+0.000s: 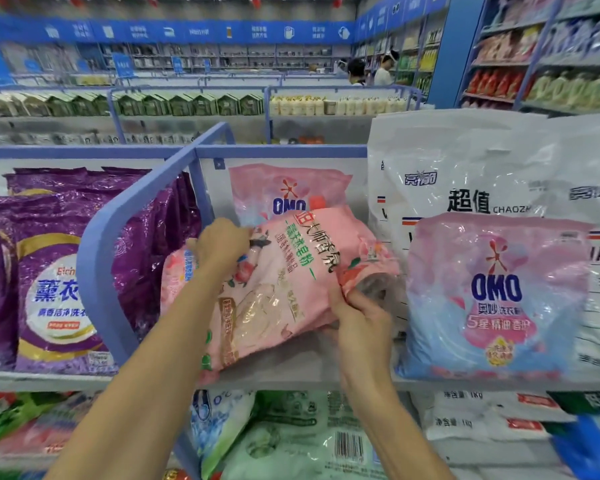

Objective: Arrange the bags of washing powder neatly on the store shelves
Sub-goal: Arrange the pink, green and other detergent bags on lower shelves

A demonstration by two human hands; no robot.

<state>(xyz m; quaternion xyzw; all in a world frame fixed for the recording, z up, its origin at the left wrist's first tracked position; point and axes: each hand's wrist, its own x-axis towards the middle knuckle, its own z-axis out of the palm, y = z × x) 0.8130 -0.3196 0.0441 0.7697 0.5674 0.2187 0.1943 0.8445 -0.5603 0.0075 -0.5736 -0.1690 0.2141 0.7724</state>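
Bag [284, 282]: pink, glossy, crumpled, tilted sideways, just right of divider [118, 216].
Left hand [222, 244]: curled, gripping the upper left edge.
Right hand [361, 320]: pinching the right corner.

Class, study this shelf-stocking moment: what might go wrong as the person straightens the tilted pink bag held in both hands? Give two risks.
1. The pink plastic washing-powder bag lies tilted, its lower end at the front edge of the grey shelf. The left hand and right hand grip only its edges, so it may slip off.
2. Turning it upright may knock the pink-and-blue OMO bag standing close beside it.
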